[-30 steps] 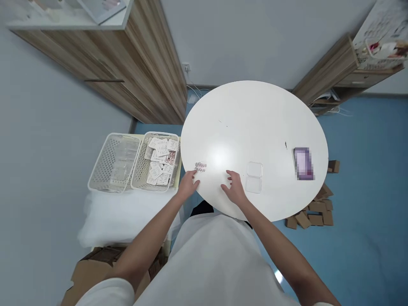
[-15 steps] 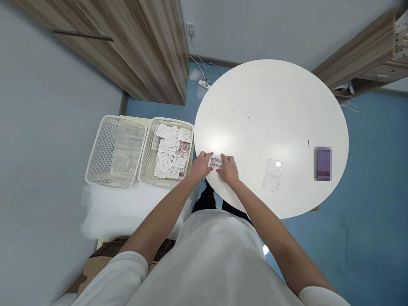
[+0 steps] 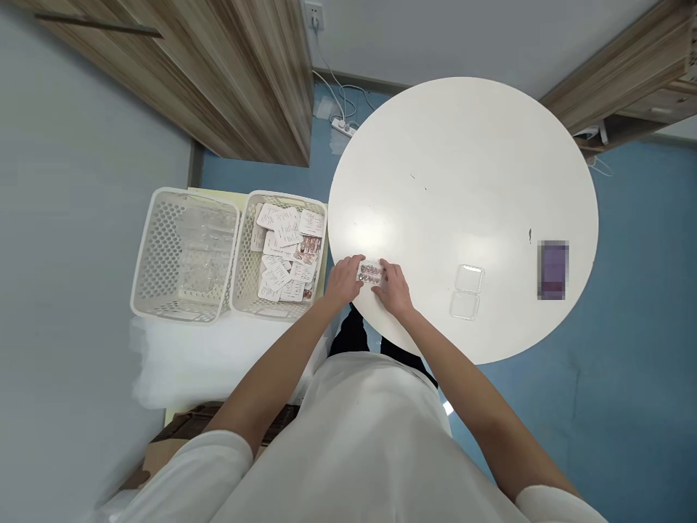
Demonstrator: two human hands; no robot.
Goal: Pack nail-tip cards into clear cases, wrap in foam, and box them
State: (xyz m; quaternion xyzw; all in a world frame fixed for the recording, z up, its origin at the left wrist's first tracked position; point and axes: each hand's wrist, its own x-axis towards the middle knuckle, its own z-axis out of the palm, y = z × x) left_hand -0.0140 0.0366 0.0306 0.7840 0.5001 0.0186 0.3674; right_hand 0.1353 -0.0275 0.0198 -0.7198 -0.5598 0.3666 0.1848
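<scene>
A small card of press-on nails (image 3: pixel 370 273), with two rows of shiny pinkish pieces, is at the near left edge of the white table. My left hand (image 3: pixel 345 282) grips its left side between thumb and fingers. On the opposite side, my right hand (image 3: pixel 396 289) pinches the right edge, thumb below and fingertips above. To the right, a clear hinged plastic case (image 3: pixel 467 293) lies opened flat on the table.
The round white table (image 3: pixel 462 145) also bears a blurred purple item (image 3: pixel 553 270). Left of it stand a basket (image 3: pixel 235 287) of similar cards and another basket (image 3: pixel 142 269) holding clear plastic cases. A power strip (image 3: pixel 344 128) lies on the floor behind.
The whole view has shifted slightly as my head moved. Both hands stay on the card of press-on nails, whose rows now show a little more fully between my fingers.
</scene>
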